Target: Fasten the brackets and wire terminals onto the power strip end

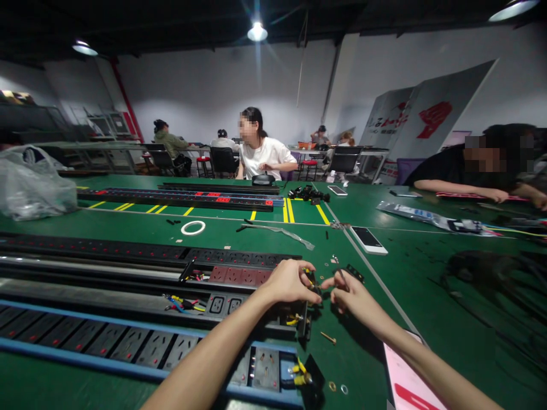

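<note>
One head view. Left hand: grip narrowed around a wired end piece, black socket strips extending toward nine o'clock. Right hand, at three o'clock: curled, contents indeterminable. A brushing wrist could scatter the loose screw at five o'clock.

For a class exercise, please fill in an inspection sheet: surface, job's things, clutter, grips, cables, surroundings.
Surface: green tabletop, marked with yellow stripes.
Job's things: blue-edged socket strip nearest; dark-red sockets beyond.
Clutter: brass-coloured screw, white phone, clear plastic bag.
Grips: left grip at a strip's wired end; right grip close beside; contents unclear.
Cables: yellow wires at the blue-edged strip's end; black cables heaped right.
Surroundings: person in white opposite; others seated behind.
</note>
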`<state>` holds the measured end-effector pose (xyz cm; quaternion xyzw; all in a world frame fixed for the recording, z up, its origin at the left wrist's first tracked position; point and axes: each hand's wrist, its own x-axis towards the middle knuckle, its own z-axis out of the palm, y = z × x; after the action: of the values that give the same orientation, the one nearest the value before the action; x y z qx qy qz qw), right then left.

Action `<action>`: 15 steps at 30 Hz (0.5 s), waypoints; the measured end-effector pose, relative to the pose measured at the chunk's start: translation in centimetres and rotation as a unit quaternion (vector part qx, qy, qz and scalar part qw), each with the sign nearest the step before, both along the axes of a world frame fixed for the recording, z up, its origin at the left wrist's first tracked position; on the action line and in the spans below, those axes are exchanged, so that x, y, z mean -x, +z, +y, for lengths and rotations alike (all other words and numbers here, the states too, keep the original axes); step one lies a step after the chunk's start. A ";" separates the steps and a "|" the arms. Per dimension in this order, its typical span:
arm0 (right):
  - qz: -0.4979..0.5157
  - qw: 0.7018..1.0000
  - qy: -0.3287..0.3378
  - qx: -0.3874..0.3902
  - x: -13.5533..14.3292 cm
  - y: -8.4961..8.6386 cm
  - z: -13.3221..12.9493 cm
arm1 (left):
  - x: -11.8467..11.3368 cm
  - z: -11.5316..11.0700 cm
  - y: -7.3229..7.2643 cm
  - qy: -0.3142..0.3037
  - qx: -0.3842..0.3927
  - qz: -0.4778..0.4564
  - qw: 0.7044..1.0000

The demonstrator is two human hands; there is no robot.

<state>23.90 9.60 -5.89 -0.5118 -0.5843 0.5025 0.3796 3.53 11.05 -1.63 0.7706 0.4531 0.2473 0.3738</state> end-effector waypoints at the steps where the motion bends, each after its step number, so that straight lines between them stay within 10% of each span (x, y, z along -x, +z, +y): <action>1: 0.017 1.000 0.001 -0.003 0.0 0.2 -0.1 | 0.0 0.0 0.0 -0.001 -0.002 0.002 1.000; 6: -0.046 0.993 0.067 0.089 -0.1 0.5 -0.4 | 0.0 0.0 0.0 0.004 -0.002 0.002 1.000; 10: 0.019 1.000 -0.002 0.002 0.1 0.5 -0.6 | 0.0 0.0 0.1 0.003 0.010 -0.003 1.000; 15: 0.033 0.997 0.063 0.029 0.3 0.9 -0.7 | -0.1 -0.1 0.3 0.005 0.019 -0.003 1.000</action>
<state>23.63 8.88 -4.98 -0.4681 -0.5874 0.5589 0.3513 3.62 10.90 -1.36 0.7601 0.4607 0.2426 0.3887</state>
